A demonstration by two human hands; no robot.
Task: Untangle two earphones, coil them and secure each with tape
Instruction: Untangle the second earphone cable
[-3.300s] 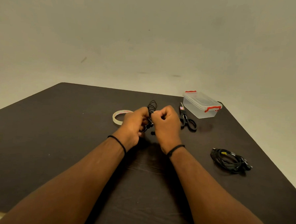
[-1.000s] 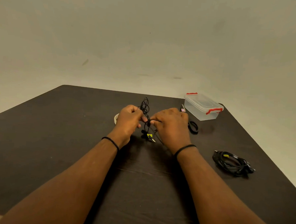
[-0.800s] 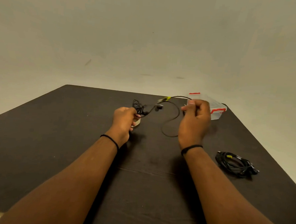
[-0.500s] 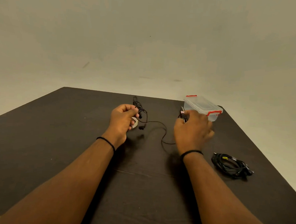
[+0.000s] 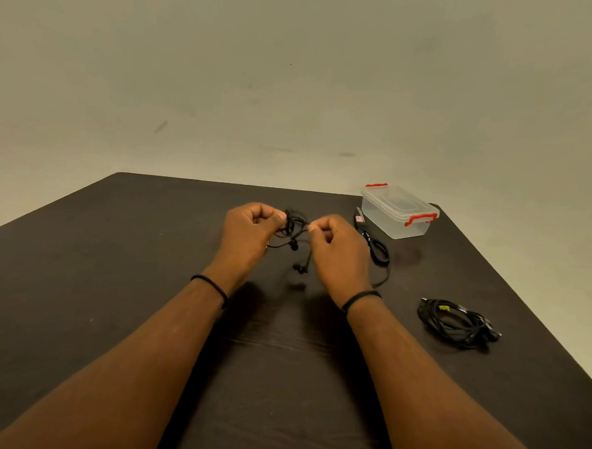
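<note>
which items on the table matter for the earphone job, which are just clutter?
In the job:
- tangled earphone, held between left hand and right hand
- coiled earphone, lying at the right
- scissors, likely for cutting tape

Lying about:
- lidded plastic box
- table

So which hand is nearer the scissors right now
Right. The right hand sits just beside the scissors; the left hand is farther off, across the earphone both pinch.

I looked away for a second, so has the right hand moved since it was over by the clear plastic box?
Yes. The right hand has come back left, away from the clear plastic box with red clips, and now pinches the black earphone cable beside the left hand.
</note>
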